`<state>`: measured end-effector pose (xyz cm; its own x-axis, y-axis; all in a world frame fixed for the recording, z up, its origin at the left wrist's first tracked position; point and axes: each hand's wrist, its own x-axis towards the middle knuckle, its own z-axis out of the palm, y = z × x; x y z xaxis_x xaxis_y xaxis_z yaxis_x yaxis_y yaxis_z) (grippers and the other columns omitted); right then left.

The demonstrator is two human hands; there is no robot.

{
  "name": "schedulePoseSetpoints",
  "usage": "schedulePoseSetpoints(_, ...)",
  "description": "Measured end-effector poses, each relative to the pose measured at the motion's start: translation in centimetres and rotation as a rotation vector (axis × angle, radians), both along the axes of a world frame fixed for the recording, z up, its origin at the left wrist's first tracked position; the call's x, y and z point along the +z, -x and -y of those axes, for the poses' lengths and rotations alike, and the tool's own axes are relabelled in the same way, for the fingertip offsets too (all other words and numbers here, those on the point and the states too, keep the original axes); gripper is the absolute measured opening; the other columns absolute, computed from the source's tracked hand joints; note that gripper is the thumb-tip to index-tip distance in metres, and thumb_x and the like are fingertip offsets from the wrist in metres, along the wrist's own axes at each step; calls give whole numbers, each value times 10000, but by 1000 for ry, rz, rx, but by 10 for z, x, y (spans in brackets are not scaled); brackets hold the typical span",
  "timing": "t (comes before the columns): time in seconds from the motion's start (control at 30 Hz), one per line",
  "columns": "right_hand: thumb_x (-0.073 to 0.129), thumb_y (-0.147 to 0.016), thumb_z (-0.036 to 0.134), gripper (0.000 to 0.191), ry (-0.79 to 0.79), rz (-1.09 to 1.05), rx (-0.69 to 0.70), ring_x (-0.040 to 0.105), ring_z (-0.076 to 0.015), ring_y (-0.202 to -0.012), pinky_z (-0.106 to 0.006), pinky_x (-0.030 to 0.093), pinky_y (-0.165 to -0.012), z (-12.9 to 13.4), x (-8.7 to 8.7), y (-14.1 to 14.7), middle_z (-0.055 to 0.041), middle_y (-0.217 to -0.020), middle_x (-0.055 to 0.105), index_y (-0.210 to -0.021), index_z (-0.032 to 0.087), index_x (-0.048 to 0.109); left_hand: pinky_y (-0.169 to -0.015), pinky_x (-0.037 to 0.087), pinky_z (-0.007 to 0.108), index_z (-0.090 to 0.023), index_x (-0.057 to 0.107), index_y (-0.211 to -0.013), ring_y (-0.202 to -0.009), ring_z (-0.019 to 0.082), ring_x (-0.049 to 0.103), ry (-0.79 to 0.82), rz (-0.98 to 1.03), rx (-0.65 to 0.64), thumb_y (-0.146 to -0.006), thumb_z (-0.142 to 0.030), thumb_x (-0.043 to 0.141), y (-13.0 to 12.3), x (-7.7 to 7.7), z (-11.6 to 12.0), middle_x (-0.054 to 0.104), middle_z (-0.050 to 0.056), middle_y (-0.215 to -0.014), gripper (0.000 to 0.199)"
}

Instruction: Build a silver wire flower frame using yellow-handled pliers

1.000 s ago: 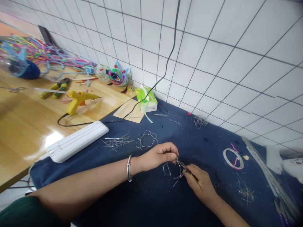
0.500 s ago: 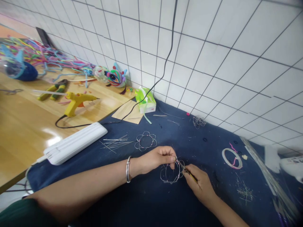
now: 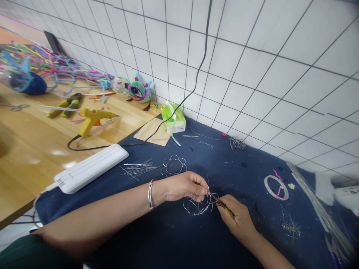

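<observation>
Between thumb and fingers, my left hand [image 3: 187,186] pinches a wire flower [image 3: 196,212] made of thin looped wire with small pinkish beads. My right hand [image 3: 238,213] is wrapped round a pair of pliers [image 3: 228,211] with yellow-and-dark handles. The tips of the pliers meet the wire close to my left fingertips; whether the jaws are closed on it I cannot tell. Beyond my left wrist a second beaded wire flower [image 3: 174,165] lies flat on the dark blue cloth [image 3: 157,239]. Straight cut wires [image 3: 138,169] are spread out beside it.
A white power strip [image 3: 92,168] lies at the left, near a yellow glue gun [image 3: 95,118] and green-yellow pliers [image 3: 66,105] on the wooden table. A tissue pack [image 3: 175,123] stands by the wall. At right are a wire coil [image 3: 276,188], wire scraps [image 3: 291,228] and long wires [image 3: 316,205].
The wire flower in my left hand has tilted flatter and swung slightly left. Both hands keep their holds, and the pliers stay at the wire.
</observation>
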<state>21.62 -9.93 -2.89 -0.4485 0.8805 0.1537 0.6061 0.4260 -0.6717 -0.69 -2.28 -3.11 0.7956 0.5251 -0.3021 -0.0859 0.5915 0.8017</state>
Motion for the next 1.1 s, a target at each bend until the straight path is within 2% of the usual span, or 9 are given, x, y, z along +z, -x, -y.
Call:
schedulePoseSetpoints(0.1, 416, -858, 211, 120, -22, 11, 12, 466, -143, -676, -267, 384, -641, -1, 0, -1, -26, -720, 502, -839, 185, 532, -616, 437, 222, -110, 629, -774, -582, 81, 560, -63, -14, -9, -688, -234, 693, 0, 0, 0, 605, 5, -649, 164)
schedulePoseSetpoints(0.23, 410, -864, 221, 137, 13, 27, 15, 453, -133, -641, -256, 375, -612, -2, 1, -1, -14, -685, 482, -802, 187, 528, -611, 428, 213, -107, 626, -756, -582, 81, 550, -229, -49, 44, -711, -213, 662, -1, 6, 2, 600, 2, -619, 120)
schedulePoseSetpoints(0.37, 404, -870, 238, 162, 40, 41, 1, 438, -126, -615, -249, 363, -589, -2, 4, 0, -4, -664, 464, -772, 189, 522, -593, 415, 204, -108, 617, -757, -585, 80, 542, -316, -92, 65, -727, -202, 639, -2, 11, 4, 595, -1, -622, 102)
schedulePoseSetpoints(0.57, 418, -867, 250, 140, 106, 10, -43, 476, -126, -668, -244, 382, -625, -2, 9, 1, -12, -730, 494, -814, 188, 532, -636, 431, 218, -110, 612, -779, -613, 82, 546, -319, -78, 94, -746, -220, 620, -4, 12, 4, 601, 3, -651, 114)
schedulePoseSetpoints(0.73, 422, -874, 272, 150, 183, -22, -52, 495, -119, -690, -235, 390, -646, -5, 15, -1, -7, -757, 510, -850, 192, 547, -658, 440, 225, -118, 622, -807, -635, 84, 555, -353, -86, 65, -753, -216, 607, -4, 12, 4, 602, 1, -673, 113)
schedulePoseSetpoints(0.87, 420, -877, 287, 170, 224, -9, -56, 497, -118, -687, -232, 390, -639, -5, 20, -2, -4, -752, 512, -816, 191, 547, -662, 438, 220, -128, 621, -818, -645, 84, 555, -400, -113, 67, -758, -209, 594, -2, 15, 2, 609, -2, -683, 104)
schedulePoseSetpoints(1.1, 410, -879, 313, 197, 195, 78, -66, 509, -130, -672, -248, 412, -628, -7, 20, -9, -13, -744, 531, -827, 193, 558, -665, 438, 221, -134, 611, -806, -658, 86, 561, -447, -118, 50, -766, -189, 576, -1, 16, 1, 612, 0, -701, 76)
